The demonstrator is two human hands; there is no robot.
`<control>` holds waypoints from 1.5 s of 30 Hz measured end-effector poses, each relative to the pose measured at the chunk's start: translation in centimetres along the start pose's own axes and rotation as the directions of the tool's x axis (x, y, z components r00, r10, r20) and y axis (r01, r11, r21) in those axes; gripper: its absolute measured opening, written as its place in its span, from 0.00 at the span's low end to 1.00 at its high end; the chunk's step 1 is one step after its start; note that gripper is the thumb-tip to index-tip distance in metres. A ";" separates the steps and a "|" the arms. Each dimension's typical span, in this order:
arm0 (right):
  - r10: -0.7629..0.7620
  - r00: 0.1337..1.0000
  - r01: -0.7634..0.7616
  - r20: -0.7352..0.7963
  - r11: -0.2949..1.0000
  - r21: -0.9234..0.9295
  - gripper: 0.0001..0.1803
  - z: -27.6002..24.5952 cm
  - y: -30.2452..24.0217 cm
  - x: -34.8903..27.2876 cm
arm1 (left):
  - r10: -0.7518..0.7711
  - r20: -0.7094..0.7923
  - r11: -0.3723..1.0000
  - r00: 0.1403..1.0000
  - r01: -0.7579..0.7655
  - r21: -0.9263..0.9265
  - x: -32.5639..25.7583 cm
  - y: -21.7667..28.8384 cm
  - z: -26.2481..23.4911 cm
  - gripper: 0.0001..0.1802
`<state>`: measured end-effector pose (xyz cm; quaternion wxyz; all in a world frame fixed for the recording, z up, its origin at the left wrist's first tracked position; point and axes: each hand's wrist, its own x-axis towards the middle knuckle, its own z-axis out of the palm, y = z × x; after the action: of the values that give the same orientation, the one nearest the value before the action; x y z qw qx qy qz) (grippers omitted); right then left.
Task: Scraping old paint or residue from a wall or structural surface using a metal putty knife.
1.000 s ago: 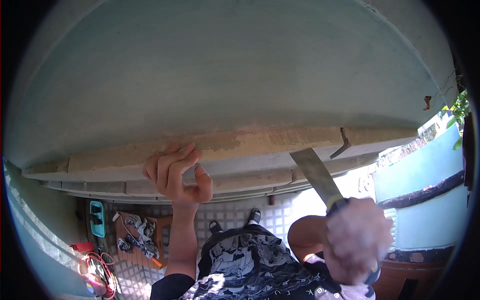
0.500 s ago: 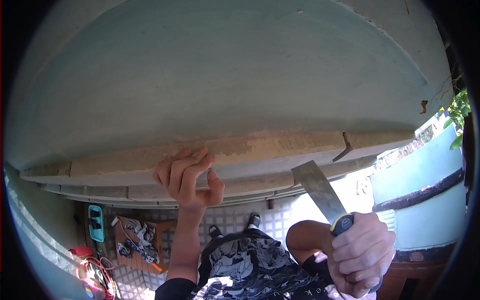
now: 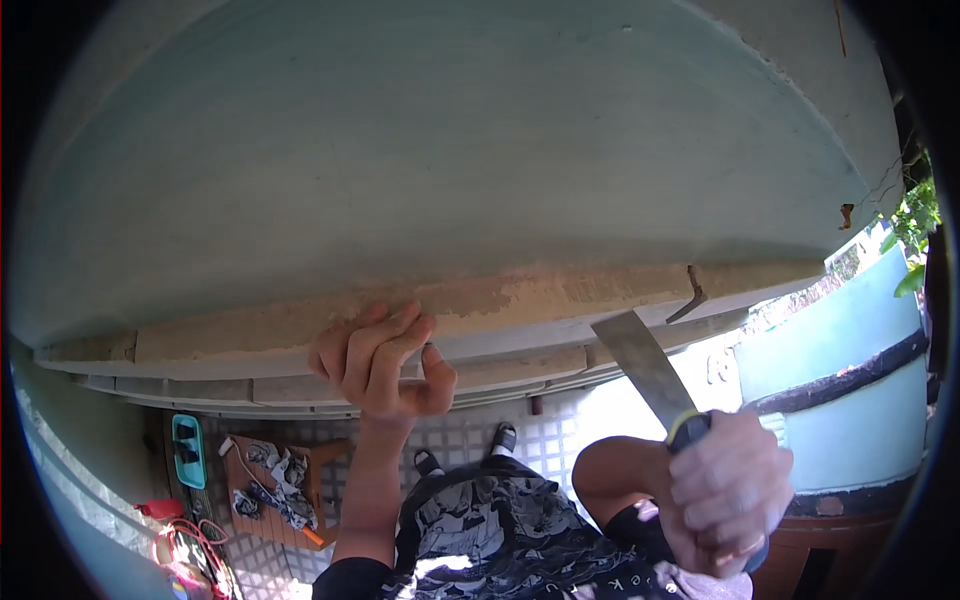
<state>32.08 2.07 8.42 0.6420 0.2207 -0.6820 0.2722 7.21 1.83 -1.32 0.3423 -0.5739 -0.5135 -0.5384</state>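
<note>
My right hand (image 3: 728, 497) is wrapped round the dark handle of a putty knife (image 3: 648, 372), which has a yellow band where the blade begins. Its wide steel blade points up and left, its tip close to the front of a ledge and apart from it as far as I can see. My left hand (image 3: 378, 362) rests its loosely bent fingertips on the ledge (image 3: 590, 290), thumb apart, holding nothing I can make out. Tan, patchy paint covers the ledge top, with scraped-looking marks left of a dark crack (image 3: 690, 294).
A pale green wall (image 3: 440, 140) rises beyond the ledge. Below left, a small wooden table (image 3: 275, 490) carries crumpled paper and an orange-handled tool, beside a turquoise tray (image 3: 188, 450) and a red cord (image 3: 205, 540). Steps or slabs run under the ledge above the tiled floor (image 3: 450, 440).
The putty knife and my right hand have shifted slightly, the hand now blurred by motion. My left hand stays on the ledge in much the same pose. The whole view has moved a little.
</note>
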 end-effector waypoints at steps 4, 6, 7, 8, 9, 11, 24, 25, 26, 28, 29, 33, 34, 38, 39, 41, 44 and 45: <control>0.249 0.941 -0.309 -0.231 0.909 -0.279 0.26 2.4 0.9 1.8 | 0.015 0.008 1.000 1.000 -0.015 -0.008 0.2 0.3 0.7 0.12; 0.290 0.932 -0.341 -0.216 0.905 -0.257 0.27 2.2 0.2 1.9 | 0.010 0.004 1.000 1.000 -0.010 -0.001 0.1 0.3 0.5 0.13; 0.217 0.959 -0.250 -0.180 0.950 -0.186 0.26 2.0 0.0 1.8 | 0.012 0.005 1.000 1.000 -0.012 -0.004 -0.1 0.4 0.3 0.13; 0.136 0.980 -0.152 -0.149 0.983 -0.106 0.25 1.5 -0.1 1.7 | 0.006 0.006 1.000 1.000 -0.006 0.000 -0.2 0.3 0.2 0.13; 0.033 0.999 -0.034 0.023 0.999 0.042 0.21 0.2 0.6 1.5 | -0.001 0.008 1.000 1.000 0.001 0.005 -0.3 0.2 0.1 0.13; 0.077 0.995 -0.085 -0.065 0.986 -0.142 0.20 0.9 2.7 0.8 | 0.003 0.006 1.000 1.000 -0.003 -0.004 0.0 0.2 0.5 0.12; 0.158 0.975 -0.187 -0.155 0.963 -0.196 0.21 2.2 0.8 1.6 | 0.002 0.028 1.000 1.000 -0.002 -0.006 -0.1 0.2 0.2 0.14; 0.166 0.980 -0.184 -0.109 0.966 -0.182 0.22 1.8 0.4 1.5 | 0.002 0.028 1.000 1.000 -0.002 -0.008 0.0 0.1 0.3 0.14; 0.169 0.979 -0.186 -0.111 0.968 -0.171 0.22 1.9 1.3 1.2 | 0.004 0.032 1.000 0.999 -0.004 0.001 -0.2 0.0 0.1 0.14; 0.301 0.945 -0.326 -0.124 0.866 -0.379 0.23 2.0 2.7 2.3 | 0.014 0.031 0.999 0.999 -0.012 -0.042 0.6 0.8 0.6 0.14; 0.267 0.956 -0.295 -0.125 0.879 -0.376 0.24 2.5 2.9 2.4 | 0.011 0.031 0.999 0.999 -0.010 -0.030 0.4 0.5 0.5 0.14; 0.189 0.974 -0.211 -0.126 0.956 -0.202 0.24 2.4 0.6 1.8 | 0.003 0.034 1.000 0.999 -0.002 -0.004 -0.3 0.1 0.1 0.14; 0.188 0.974 -0.211 -0.126 0.957 -0.201 0.24 2.3 1.6 1.8 | 0.003 0.033 1.000 0.999 -0.003 -0.003 -0.3 -0.1 0.1 0.14; 0.329 0.937 -0.349 -0.116 0.874 -0.338 0.23 1.9 1.7 2.6 | 0.010 0.035 1.000 0.999 -0.009 -0.026 0.1 0.4 0.3 0.12; 0.266 0.959 -0.282 -0.094 0.923 -0.263 0.23 1.8 1.0 2.1 | 0.007 0.035 1.000 0.999 -0.007 -0.007 -0.1 0.1 0.2 0.12; 0.232 0.963 -0.257 -0.138 0.943 -0.210 0.23 2.6 0.0 1.8 | 0.006 0.036 1.000 0.999 -0.006 -0.010 -0.1 0.1 0.1 0.12; 0.301 0.944 -0.331 -0.138 0.851 -0.408 0.23 2.1 2.8 2.2 | 0.007 0.035 1.000 0.999 -0.006 -0.029 0.2 0.5 0.3 0.12; 0.257 0.950 -0.307 -0.176 0.871 -0.384 0.23 2.7 2.5 2.1 | 0.010 0.036 1.000 0.999 -0.009 -0.026 0.2 0.3 0.3 0.12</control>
<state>28.24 2.35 10.24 0.6666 -0.0363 -0.7088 0.2279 7.53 2.10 -1.16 0.3280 -0.5902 -0.5102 -0.5327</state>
